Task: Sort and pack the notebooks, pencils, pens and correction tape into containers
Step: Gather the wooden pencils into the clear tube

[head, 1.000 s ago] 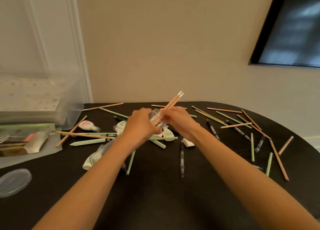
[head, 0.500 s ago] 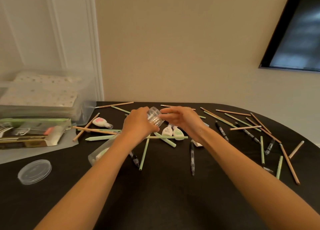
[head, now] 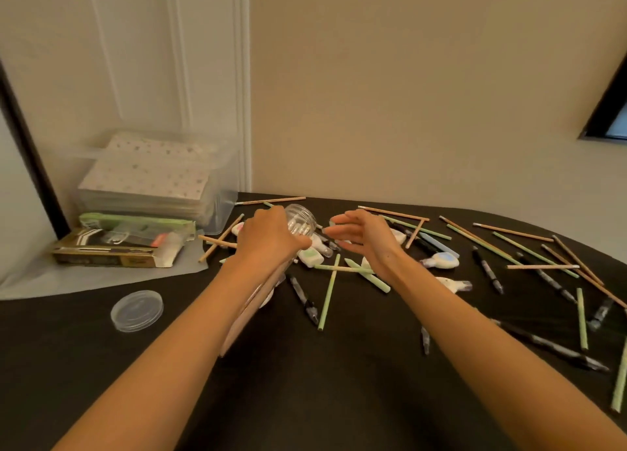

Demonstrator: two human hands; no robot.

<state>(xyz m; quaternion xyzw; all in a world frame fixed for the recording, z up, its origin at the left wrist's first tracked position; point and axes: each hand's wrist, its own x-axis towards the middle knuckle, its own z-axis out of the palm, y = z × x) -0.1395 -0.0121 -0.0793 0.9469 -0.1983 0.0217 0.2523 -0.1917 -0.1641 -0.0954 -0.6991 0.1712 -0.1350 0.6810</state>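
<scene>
Left hand grips clear jar | right hand spread, just beside | pencils along table far edge

No legible text, box print (blurred)

Dim warm indoor light; slight motion blur; wide-angle edge distortion.

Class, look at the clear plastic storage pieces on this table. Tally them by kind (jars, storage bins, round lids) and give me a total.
Jar, gripped by the left hand: 1
Storage bin, holding notebooks: 1
Round lid: 1
Total: 3
</scene>
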